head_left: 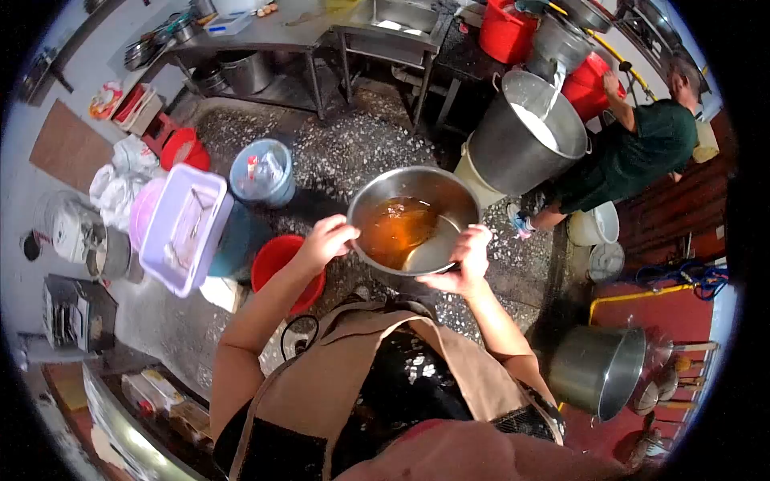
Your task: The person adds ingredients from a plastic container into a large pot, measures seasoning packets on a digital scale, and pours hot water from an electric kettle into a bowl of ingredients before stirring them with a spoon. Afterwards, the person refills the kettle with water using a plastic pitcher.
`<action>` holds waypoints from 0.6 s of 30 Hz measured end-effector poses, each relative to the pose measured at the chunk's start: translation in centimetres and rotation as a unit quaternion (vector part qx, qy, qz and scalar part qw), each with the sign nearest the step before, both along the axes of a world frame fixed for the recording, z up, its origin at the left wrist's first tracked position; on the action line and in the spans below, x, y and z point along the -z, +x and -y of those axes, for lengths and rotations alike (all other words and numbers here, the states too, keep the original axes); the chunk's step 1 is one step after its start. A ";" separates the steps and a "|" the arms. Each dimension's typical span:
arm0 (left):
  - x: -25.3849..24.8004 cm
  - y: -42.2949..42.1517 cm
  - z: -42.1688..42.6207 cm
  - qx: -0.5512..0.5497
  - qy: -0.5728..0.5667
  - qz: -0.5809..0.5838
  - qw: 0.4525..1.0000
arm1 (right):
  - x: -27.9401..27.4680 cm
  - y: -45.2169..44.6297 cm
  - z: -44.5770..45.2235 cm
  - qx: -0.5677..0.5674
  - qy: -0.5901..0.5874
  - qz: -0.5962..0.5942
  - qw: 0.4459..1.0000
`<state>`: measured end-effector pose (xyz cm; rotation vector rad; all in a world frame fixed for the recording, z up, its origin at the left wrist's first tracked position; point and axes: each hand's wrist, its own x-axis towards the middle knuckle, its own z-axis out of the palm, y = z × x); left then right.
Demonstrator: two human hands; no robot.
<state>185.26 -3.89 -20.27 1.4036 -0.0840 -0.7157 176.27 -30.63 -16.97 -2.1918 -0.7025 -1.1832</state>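
A wide steel basin [447, 250] with amber liquid [399, 232] pooled toward its left side is held out in front of my body. My left hand [327, 240] grips the basin's left rim, thumb and fingers closed on it. On the opposite side, my right hand [465, 264] holds the lower right rim, with some fingers hidden beneath or behind the metal. The basin hangs above the speckled wet floor [329, 152]. Just below my left forearm is a red bucket [277, 258].
A tall pot [513, 156] of white liquid stands ahead right, a person [634, 152] beside it. At left are a blue bucket [263, 172] and a lilac tub [216, 188]. A big steel pot [589, 373] is at right, a steel sink [393, 48] at the back.
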 end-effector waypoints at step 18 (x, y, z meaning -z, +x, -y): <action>-2.1 66.0 24.8 0.058 0.003 0.027 0.998 | -4.9 63.8 20.6 0.108 -0.051 0.003 0.993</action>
